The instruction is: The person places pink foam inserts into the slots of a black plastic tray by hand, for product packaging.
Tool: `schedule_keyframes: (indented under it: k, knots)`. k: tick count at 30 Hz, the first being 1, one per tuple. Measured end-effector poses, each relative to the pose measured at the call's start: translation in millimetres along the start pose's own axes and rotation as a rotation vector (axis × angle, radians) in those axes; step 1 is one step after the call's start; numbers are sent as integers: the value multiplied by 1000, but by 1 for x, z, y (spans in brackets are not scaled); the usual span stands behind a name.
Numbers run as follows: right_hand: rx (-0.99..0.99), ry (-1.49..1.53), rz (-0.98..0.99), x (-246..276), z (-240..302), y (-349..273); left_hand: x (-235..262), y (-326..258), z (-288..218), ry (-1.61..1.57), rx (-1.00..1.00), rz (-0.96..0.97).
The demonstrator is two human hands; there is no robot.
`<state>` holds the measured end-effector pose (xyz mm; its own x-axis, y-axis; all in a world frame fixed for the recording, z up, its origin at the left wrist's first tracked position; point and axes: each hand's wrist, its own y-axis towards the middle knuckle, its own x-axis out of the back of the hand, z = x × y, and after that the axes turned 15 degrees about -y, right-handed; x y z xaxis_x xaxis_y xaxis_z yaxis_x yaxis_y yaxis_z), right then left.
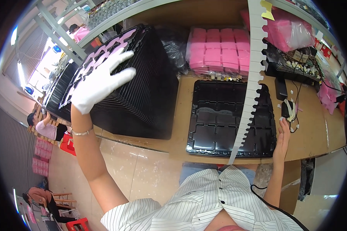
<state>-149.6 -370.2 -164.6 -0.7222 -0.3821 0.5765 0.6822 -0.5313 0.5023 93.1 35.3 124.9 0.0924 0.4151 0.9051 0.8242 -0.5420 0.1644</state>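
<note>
My left hand (pixel 100 79), in a white glove, lies flat with fingers spread on top of a tall stack of black moulded trays (pixel 142 92); the top tray carries pink pieces (pixel 104 50). My right hand (pixel 283 134), bare, rests at the right edge of a single black compartment tray (pixel 216 123) lying on the wooden bench (pixel 316 131). It holds nothing. A long white notched strip (pixel 252 77) hangs down across that tray.
Bagged pink foam pads (pixel 219 50) sit behind the single tray. More pink bags (pixel 289 30) and a dark tray of small parts (pixel 297 67) stand at the right. A small black-and-white device with a cable (pixel 287 109) lies by my right hand. Other people work at the left.
</note>
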Motion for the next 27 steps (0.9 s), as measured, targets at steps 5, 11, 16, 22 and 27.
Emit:
schedule_keyframes:
  k: [5, 11, 16, 22, 27]
  knots:
    - [-51, 31, 47, 5, -3, -12, 1, -28, -2, -17, -81, 13]
    - [-50, 75, 68, 4, 3, -5, -2, -9, 5, 73, -61, -38]
    - [30, 6, 89, 9, 21, -3, -9, -21, -9, 130, -20, -96]
    - [-25, 60, 117, 11, 17, -7, -12, -11, -13, 79, 6, -88]
    - [66, -23, 154, 14, 29, -4, -18, -23, -11, 247, -98, -163]
